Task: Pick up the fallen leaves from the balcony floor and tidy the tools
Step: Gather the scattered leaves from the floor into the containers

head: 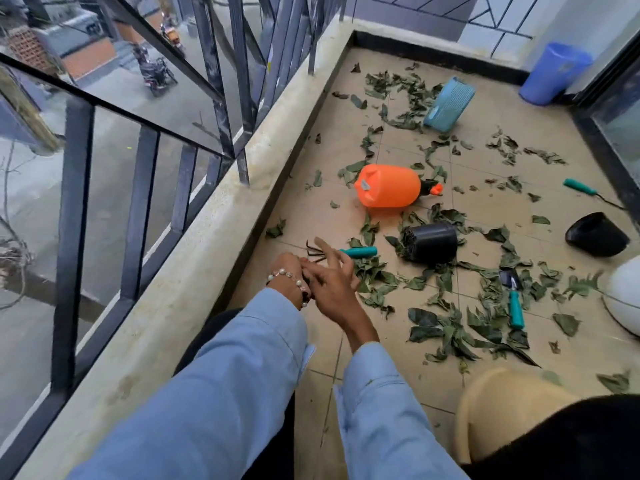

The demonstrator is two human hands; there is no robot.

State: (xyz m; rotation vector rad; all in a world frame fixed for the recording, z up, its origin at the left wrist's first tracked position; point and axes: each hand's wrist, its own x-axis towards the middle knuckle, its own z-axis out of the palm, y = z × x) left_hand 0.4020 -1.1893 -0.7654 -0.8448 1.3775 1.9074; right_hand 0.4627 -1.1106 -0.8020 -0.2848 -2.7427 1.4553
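Green leaves (pixel 446 327) still litter the floor (pixel 485 109) around the rake (pixel 349 252) while our hands meet, right (pixel 332 282) fingers spread, left (pixel 289 271) unclear; next we judge gathering begins.

No text, brand, number or sign can be read anywhere in the frame. A small pale sticker sits on the orange sprayer bottle (pixel 388 186) at the centre, but whatever is printed on it is too blurred to make out.
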